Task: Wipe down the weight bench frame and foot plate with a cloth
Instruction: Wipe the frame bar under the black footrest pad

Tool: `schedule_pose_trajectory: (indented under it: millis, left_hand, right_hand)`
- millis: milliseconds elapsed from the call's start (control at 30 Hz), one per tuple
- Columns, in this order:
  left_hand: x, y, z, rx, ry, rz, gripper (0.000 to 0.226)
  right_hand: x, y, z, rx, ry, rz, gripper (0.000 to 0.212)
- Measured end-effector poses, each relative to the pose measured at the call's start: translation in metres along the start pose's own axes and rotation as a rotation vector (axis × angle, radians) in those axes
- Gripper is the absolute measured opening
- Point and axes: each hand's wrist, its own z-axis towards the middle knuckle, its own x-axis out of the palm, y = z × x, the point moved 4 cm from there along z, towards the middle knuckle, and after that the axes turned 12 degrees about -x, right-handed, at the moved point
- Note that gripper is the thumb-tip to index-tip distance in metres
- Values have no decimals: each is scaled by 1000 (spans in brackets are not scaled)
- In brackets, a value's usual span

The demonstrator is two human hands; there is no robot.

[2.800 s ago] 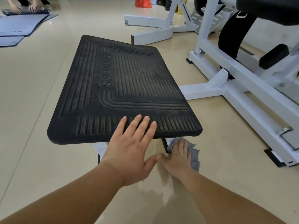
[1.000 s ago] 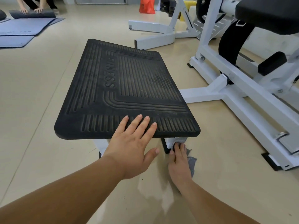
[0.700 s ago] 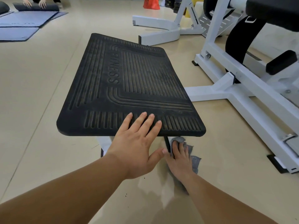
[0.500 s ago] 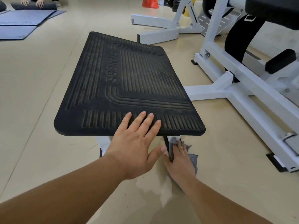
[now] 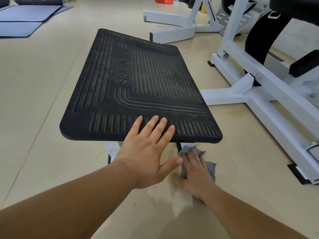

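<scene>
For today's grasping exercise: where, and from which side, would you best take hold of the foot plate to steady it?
Grip the foot plate at its near edge, from the near side, fingers on top, thumb beneath: it is a thin slab overhanging its support there, and its ribbed top should resist slipping.

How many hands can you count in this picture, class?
2. The left hand lies flat on the foot plate's near edge; the right hand presses a grey cloth below that plate's near right corner. More may be cut off top left.
</scene>
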Motion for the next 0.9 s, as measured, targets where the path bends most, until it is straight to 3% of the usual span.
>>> schedule_pose_trajectory:
  millis: [100,200,300,367,500,700,800,900]
  left_hand:
    - [-2,0,2,-5,17,-24,89]
    - [-2,2,3,4,39,9,90]
    - [-1,4,1,34,35,59,95]
    - [-2,1,-3,69,-2,51,92]
    - [-13,-24,-12,158,-70,-233,82]
    - [-13,-42,-9,-11,188,-736,113]
    - [-18,-37,-2,-125,135,-1086,83]
    - [-34,-25,2,-219,6,-1135,43]
  right_hand:
    - [-4,12,-13,-106,-11,88,79]
    - [-24,18,-30,86,-374,443,49]
    - [-38,18,-46,240,-440,705,39]
    - [-52,17,-56,249,-442,771,40]
    - [-97,27,-60,146,-454,838,37]
    - [-167,47,-66,22,-565,1194,25]
    - [-182,57,-61,54,-601,1383,17]
    - [-186,67,-53,81,-620,1245,17]
